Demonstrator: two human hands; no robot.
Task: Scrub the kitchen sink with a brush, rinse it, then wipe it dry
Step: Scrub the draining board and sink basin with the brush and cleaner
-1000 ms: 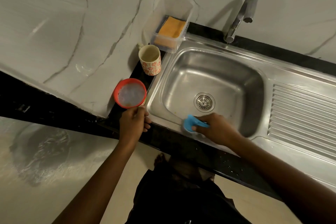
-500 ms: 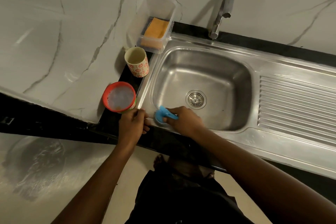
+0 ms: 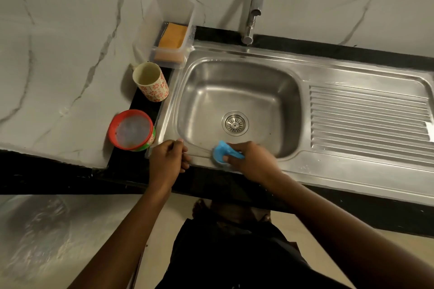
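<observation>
- Sink (image 3: 234, 82), steel, is set in the black counter (image 3: 131, 171), with its drain (image 3: 234, 123) in the middle of the bowl.
- Red tub (image 3: 131, 132) stands on the counter just beside the sink's front left corner.
- Flowered cup (image 3: 151, 82) stands upright behind the tub, beside the sink's left edge.
- Clear box (image 3: 172, 7) sits at the sink's back left corner, with an orange sponge (image 3: 172, 36) inside.
- Left hand (image 3: 168, 159) rests on the front left corner of the sink rim, fingers curled in, thumb lying along them.
- Blue brush (image 3: 223, 151) is on the front rim, at the bowl's near edge.
- Right hand (image 3: 253, 162) grips the brush, fingers wrapped over its handle.
- Tap (image 3: 254, 7) rises at the back edge.
- Ribbed draining board (image 3: 368, 119) fills the sink's right side.
</observation>
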